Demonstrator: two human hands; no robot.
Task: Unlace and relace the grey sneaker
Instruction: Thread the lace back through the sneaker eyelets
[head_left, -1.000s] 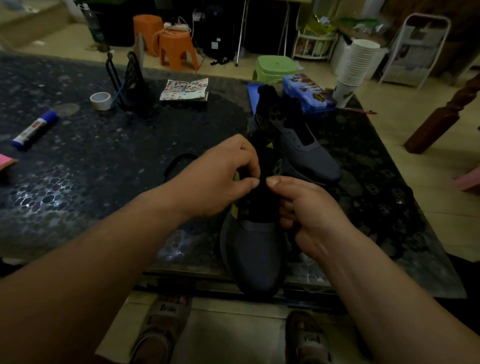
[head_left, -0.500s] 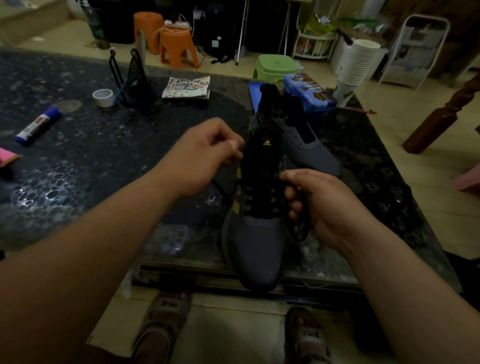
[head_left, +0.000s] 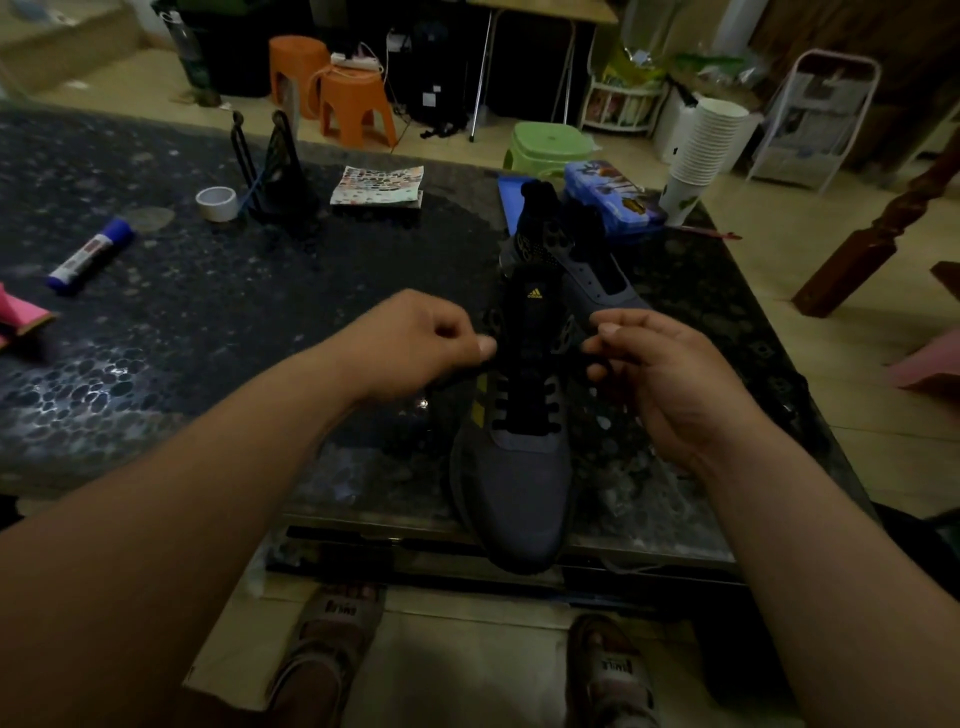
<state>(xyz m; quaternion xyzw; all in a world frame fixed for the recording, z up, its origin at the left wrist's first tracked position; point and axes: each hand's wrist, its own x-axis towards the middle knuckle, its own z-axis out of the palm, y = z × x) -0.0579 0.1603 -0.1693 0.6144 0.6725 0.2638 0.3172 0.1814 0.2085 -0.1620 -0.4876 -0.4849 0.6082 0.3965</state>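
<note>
Head view: lace (head_left: 524, 427) seemingly through sneaker (head_left: 511, 488)

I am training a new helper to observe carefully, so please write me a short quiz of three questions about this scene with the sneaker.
1. True or false: the toe of the near sneaker sticks out over the edge of the table.
2. Choose one. The left hand and right hand are: A) flat on the table; B) each pinching the black lace, one on either side of the sneaker; C) both on the toe.
3. What stands at the table's far right corner?
Key: 1 true; 2 B; 3 a stack of paper cups.
</note>
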